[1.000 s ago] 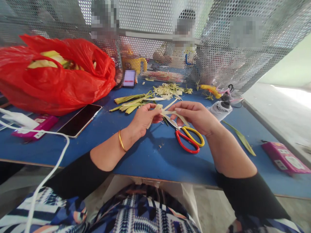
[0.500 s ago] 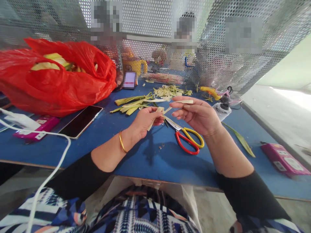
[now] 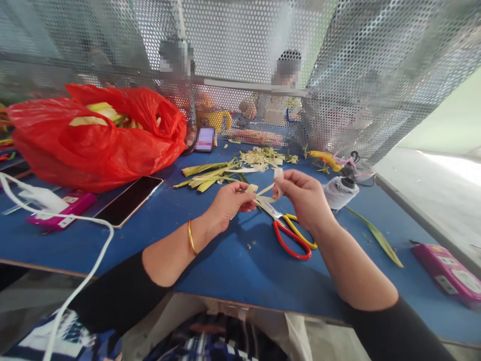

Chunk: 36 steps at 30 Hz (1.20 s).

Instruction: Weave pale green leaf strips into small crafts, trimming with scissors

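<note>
My left hand (image 3: 235, 203) pinches a pale, flat husk strip, its folded end showing above the fingertips. Opposite it, my right hand (image 3: 298, 193) is closed on a pale husk strip (image 3: 278, 174) that bends up over the fingers. A thin stretch of strip spans the gap between both hands; whether it is all one piece I cannot tell. Under the hands lie scissors (image 3: 293, 239) with one red and one yellow handle, their blades partly hidden. Just beyond are yellow-green husk leaves (image 3: 205, 178) and a heap of pale shredded husk (image 3: 261, 158).
A red plastic bag (image 3: 101, 155) of husks stands at left, with a dark phone (image 3: 130, 201) before it. At right are a spool of white thread (image 3: 341, 193), a long green leaf (image 3: 379, 238) and a magenta box (image 3: 449, 273). A perforated metal screen (image 3: 240, 45) closes the back.
My right hand has turned from half-spread fingers to a pinch, and its strip now points up and curls. The left hand keeps its hold. The whole view has shifted slightly downward in the frame.
</note>
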Available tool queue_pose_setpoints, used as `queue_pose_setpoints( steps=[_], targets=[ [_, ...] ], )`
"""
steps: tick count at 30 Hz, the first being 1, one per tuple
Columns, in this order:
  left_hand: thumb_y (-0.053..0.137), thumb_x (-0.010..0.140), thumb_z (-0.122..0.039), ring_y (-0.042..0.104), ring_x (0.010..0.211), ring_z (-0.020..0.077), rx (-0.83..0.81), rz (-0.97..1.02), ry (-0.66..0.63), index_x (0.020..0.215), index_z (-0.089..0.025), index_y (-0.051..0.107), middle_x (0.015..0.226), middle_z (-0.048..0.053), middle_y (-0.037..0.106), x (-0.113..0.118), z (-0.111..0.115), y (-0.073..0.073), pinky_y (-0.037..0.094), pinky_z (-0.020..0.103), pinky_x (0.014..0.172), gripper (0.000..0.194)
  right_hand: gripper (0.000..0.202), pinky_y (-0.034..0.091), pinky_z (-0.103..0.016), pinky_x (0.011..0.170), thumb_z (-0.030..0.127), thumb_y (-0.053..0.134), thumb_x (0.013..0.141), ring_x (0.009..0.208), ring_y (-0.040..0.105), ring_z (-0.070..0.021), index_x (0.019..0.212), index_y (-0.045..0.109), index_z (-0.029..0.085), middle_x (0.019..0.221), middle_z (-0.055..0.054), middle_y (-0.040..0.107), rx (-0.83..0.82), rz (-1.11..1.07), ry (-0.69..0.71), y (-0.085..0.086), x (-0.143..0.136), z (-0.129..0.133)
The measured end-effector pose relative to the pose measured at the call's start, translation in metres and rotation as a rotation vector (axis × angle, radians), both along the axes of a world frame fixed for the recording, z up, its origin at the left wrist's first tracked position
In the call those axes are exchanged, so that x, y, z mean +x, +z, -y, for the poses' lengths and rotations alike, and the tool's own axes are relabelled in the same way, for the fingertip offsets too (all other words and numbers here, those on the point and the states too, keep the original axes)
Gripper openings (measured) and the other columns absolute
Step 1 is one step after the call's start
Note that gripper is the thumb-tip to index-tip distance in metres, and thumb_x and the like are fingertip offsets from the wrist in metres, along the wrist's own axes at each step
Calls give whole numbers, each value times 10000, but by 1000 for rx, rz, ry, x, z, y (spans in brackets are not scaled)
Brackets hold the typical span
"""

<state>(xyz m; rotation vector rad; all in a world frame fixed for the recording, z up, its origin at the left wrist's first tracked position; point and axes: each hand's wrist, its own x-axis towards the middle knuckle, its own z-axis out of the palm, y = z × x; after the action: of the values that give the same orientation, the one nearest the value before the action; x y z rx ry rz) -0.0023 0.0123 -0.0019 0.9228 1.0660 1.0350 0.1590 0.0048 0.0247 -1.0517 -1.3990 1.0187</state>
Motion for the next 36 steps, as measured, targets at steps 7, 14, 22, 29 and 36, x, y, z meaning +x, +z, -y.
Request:
queue_pose_setpoints(
  steps=[7, 14, 22, 29, 36],
  targets=[
    [667, 762, -53, 613, 487, 85, 60, -45, -13, 828, -166, 562, 583, -41, 657, 2, -1, -5, 483, 194, 541, 168, 254, 377, -258, 521, 375, 718, 705, 480, 487, -102, 600, 585, 187, 505, 27, 579, -196, 280, 36, -9, 0, -3],
    [722, 747, -73, 617, 498, 90, 83, -68, -24, 825, -165, 551, 594, -43, 654, 1, -1, -6, 506, 217, 582, 209, 185, 332, -244, 485, 287, 708, 657, 443, 446, -94, 571, 577, 189, 456, 15, 589, -292, 242, 25, -15, -1, -7],
    [796, 700, -141, 615, 511, 85, 115, -82, -46, 785, -161, 561, 582, -43, 659, 2, 0, -8, 511, 211, 578, 250, 180, 337, -249, 496, 323, 669, 652, 466, 466, -102, 567, 578, 192, 463, 16, 592, -236, 285, 10, -21, -3, -7],
    [716, 734, -39, 616, 506, 96, 202, -159, -25, 825, -159, 548, 558, -44, 654, 2, 2, -6, 500, 214, 579, 226, 194, 301, -244, 485, 336, 664, 651, 451, 432, -92, 565, 571, 189, 451, 21, 576, -255, 285, 22, -18, -4, -5],
    [739, 719, -61, 614, 505, 91, 287, -194, -119, 884, -156, 607, 556, -52, 644, 0, 3, -5, 482, 195, 565, 231, 199, 279, -225, 449, 298, 679, 677, 425, 421, -76, 557, 580, 174, 449, 11, 569, -272, 182, 58, -18, -3, -6]
  ],
)
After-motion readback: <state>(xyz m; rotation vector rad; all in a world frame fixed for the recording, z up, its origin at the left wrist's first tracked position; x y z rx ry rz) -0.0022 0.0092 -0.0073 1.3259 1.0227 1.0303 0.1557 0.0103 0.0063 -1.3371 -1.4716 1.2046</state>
